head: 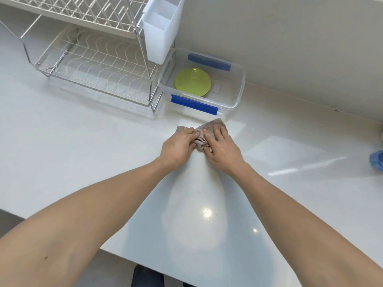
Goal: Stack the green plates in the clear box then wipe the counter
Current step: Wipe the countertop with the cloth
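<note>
Green plates [192, 81] lie stacked inside the clear box [236, 94], which has blue clips on its near and far sides. Just in front of the box, a crumpled greyish-pink cloth [209, 129] lies on the white counter [103, 154]. My left hand [178, 148] presses on the cloth's left part and my right hand [222, 149] on its right part, fingers spread over the fabric. The cloth's middle bunches up between the two hands.
A two-tier wire dish rack [93, 63] stands at the back left with a white cutlery holder [161, 27] hung on its right side. A blue object [377, 160] shows at the right edge. The counter's front edge runs along the bottom left.
</note>
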